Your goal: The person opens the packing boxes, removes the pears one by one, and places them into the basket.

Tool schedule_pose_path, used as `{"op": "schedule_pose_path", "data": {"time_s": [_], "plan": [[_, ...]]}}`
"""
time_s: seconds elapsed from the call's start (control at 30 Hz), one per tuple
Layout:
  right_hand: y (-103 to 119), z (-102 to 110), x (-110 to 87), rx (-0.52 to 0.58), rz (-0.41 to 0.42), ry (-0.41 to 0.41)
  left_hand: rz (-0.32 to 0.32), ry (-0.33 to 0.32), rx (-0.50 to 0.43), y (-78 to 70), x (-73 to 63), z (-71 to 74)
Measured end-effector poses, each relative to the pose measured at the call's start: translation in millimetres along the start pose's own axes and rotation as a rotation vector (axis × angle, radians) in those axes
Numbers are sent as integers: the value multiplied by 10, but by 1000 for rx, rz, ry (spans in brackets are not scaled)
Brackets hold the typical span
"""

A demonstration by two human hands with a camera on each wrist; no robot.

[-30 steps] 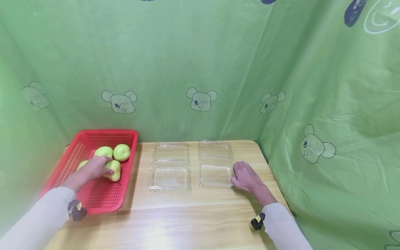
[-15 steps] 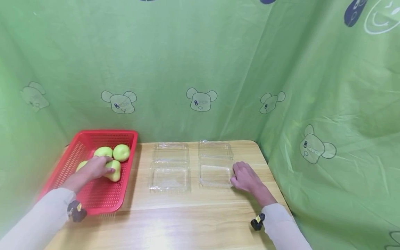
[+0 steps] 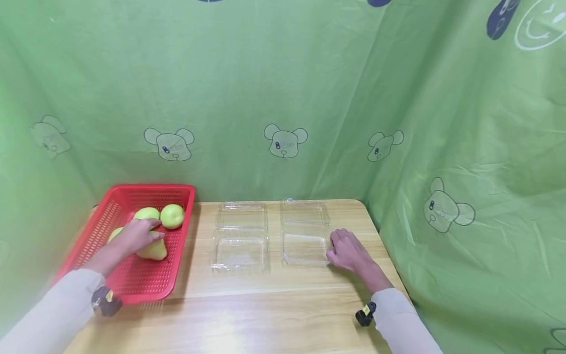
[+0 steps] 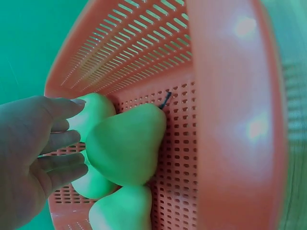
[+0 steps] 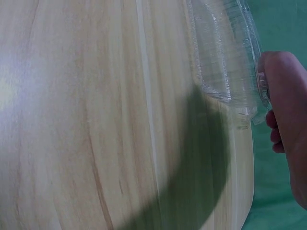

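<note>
Over the red basket [image 3: 180, 268] at the left, my left hand [image 3: 134, 238] reaches in with its fingers loosely extended. Right beside those fingertips in the left wrist view is a green pear [image 4: 128, 143] with a dark stem, lying on its side among other green fruit. In the head view the hand covers part of that pear. On the right of the table, my right hand [image 3: 349, 253] pinches the side edge of a clear plastic clamshell box [image 3: 305, 248], which lies open. The right wrist view shows thumb and fingers at the box's rim [image 5: 263, 88].
A round green fruit [image 3: 172, 216] and another green fruit [image 3: 147, 213] sit at the basket's back. A second open clamshell box [image 3: 240, 253] lies between the basket and the held box. Green curtain [image 3: 283, 88] surrounds the wooden table [image 3: 265, 319].
The left fingers have loosened from the pear, which has tipped over so its narrow end points toward the front right of the basket. The right hand and both boxes have stayed put.
</note>
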State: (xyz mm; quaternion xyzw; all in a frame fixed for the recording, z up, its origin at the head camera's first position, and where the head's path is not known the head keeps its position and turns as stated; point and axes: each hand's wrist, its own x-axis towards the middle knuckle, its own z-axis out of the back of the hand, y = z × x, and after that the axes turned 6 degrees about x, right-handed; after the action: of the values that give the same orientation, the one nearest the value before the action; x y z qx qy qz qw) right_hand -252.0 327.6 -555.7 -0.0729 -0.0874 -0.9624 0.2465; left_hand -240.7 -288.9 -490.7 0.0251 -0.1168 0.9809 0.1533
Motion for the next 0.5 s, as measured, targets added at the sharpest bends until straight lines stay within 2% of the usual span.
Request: {"op": "schedule_pose_path", "data": {"time_s": [0.3, 0.5], "plan": [[-16, 48, -10, 25, -11, -3, 30, -18, -23, -71, -19, 67], [-3, 85, -20, 39, -36, 12, 40, -34, 1, -112, -70, 123]]}}
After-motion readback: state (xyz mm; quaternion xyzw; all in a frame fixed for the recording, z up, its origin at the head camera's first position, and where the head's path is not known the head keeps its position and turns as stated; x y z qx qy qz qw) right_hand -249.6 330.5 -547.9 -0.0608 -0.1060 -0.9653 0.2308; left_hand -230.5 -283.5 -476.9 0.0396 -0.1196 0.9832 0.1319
